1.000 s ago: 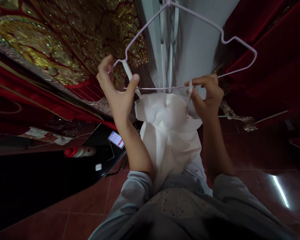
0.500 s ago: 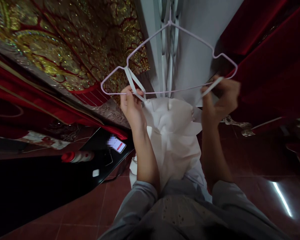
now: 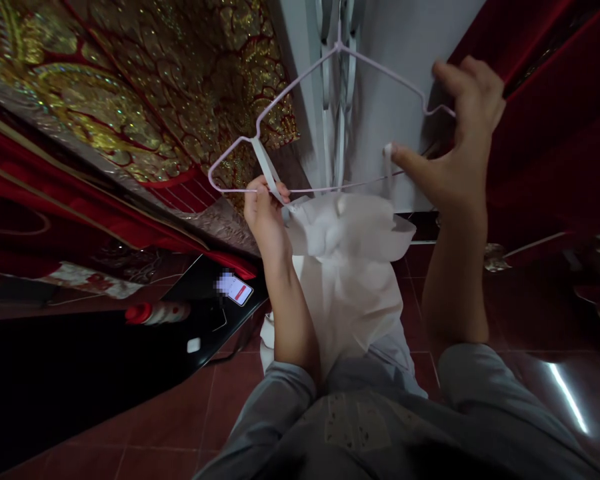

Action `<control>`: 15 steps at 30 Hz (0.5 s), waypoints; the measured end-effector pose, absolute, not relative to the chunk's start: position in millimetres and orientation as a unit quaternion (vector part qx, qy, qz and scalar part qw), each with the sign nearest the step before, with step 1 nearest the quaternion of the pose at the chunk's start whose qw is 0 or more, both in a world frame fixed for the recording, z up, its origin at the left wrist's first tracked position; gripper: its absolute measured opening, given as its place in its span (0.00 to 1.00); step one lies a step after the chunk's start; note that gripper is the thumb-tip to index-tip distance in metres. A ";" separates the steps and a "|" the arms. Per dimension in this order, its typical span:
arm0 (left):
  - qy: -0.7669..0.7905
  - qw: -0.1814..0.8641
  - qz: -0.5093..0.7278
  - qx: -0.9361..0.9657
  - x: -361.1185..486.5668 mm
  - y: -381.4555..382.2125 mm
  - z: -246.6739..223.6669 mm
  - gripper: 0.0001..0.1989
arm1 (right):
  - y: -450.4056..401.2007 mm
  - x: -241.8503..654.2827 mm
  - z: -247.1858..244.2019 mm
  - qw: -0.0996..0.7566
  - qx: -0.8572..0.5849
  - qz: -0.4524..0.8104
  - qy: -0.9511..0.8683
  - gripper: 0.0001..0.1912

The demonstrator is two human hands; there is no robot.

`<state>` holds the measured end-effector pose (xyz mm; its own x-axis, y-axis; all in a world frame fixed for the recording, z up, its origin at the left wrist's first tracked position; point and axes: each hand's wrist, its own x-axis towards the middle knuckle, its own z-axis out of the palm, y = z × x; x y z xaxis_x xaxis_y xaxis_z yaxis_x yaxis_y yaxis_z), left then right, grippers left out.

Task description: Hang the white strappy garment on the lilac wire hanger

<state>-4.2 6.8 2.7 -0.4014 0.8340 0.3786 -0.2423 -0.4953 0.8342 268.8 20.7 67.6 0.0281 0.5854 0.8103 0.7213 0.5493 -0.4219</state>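
A pale pink clothes hanger (image 3: 300,79) hangs in front of me. My left hand (image 3: 266,208) is closed around the left part of its bottom bar, beside a white strap (image 3: 265,160) looped over the hanger's left notch. Below the bar droops a white garment (image 3: 345,233), attached to that strap. My right hand (image 3: 463,147) is open, thumb and fingers spread wide, and covers the hanger's right end. Its thumb tip touches a second white strap (image 3: 389,163) that rises from the garment's right side and is not on the right notch.
Gold-sequined red garments (image 3: 130,87) hang on the left, dark red cloth (image 3: 540,133) on the right. A pale panel (image 3: 385,80) stands behind the hanger. On the black table (image 3: 105,373) lie a red-capped bottle (image 3: 155,313), a phone (image 3: 240,291) and a small white case (image 3: 193,345).
My right hand has moved up and outward, its fingers spreading apart. The right strap has dropped from a slanting stretch to hanging near the thumb tip. My left hand has barely moved.
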 end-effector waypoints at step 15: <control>0.372 0.350 0.749 0.421 -10.4 5.9 -0.2 0.22 | 18.3 249.6 22.2 0.763 -0.473 -0.019 -0.439 0.32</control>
